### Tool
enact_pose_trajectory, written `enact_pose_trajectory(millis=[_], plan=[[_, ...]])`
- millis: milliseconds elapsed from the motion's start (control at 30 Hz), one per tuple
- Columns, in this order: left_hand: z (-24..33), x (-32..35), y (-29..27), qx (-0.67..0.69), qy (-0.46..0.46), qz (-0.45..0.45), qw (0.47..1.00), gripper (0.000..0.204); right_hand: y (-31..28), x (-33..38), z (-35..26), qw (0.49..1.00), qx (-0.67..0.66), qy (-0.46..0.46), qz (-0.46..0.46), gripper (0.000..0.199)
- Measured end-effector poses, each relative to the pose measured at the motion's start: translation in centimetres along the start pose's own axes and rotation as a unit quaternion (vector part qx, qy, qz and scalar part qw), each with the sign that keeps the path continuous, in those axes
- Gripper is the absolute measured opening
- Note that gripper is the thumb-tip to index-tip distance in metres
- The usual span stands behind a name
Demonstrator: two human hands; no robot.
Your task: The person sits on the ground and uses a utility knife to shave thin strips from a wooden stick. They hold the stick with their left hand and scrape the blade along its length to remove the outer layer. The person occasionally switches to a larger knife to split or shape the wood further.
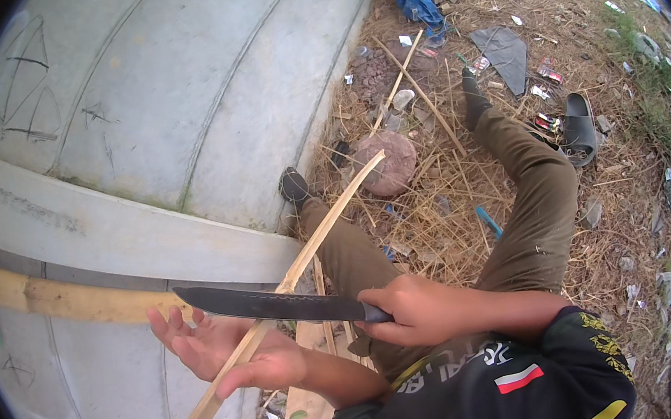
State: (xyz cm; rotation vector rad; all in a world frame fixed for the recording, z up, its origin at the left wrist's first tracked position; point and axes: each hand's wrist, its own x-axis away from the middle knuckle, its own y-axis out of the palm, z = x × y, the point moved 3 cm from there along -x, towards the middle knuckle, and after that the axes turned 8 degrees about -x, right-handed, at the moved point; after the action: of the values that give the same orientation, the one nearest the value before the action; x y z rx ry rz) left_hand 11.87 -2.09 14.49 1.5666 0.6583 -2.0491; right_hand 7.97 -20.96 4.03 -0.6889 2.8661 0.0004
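Note:
My right hand [413, 310] is closed round the dark handle of a large knife [272, 305]. Its long black blade points left and crosses over a pale split strip of wood [321, 232]. Palm up, my left hand [244, 352] holds the strip near its lower end. The strip runs between thumb and palm, with the thumb against it and the other fingers loosely spread beneath the blade tip. The strip's far end reaches up to a round reddish stone block [387, 164] between my legs; whether they touch, I cannot tell.
A grey wall [197, 84] with a ledge stands at my left, beside a bamboo pole [72, 297]. Two thin sticks [426, 100] cross beyond the block. A black sandal [579, 129], a blue bag [422, 11] and litter lie on straw-covered ground. Boards [304, 403] lie beneath my left arm.

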Motion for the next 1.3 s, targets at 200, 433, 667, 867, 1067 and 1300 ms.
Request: enact_pose_trajectory(millis=[200,433,667,867,1067,1300], plan=[[0.2,0.7,0.0,-0.028,-0.045,0.036,0.998,0.074,-2.4,-1.7,4.7,0.979,0.003,0.169,0.118,0.029],[-0.2,1.5,-0.8,0.010,0.000,0.012,1.000,0.068,0.3,-0.8,1.4,0.998,0.031,0.041,0.038,0.032],[0.1,1.3,0.6,0.088,-0.048,0.112,0.989,0.056,-4.8,-2.6,14.8,0.940,-0.019,0.289,0.182,0.037],[1.2,3.2,0.8,0.253,-0.137,0.148,0.946,0.040,1.9,-2.8,8.6,0.994,-0.001,0.055,0.089,0.035],[0.4,2.7,0.5,0.218,-0.147,0.154,0.952,0.039,-3.3,-4.4,21.0,0.948,0.005,0.264,0.177,0.036],[1.7,3.6,0.8,0.302,-0.107,0.112,0.941,0.039,0.7,-3.2,14.6,0.985,0.103,0.029,0.135,0.037]])
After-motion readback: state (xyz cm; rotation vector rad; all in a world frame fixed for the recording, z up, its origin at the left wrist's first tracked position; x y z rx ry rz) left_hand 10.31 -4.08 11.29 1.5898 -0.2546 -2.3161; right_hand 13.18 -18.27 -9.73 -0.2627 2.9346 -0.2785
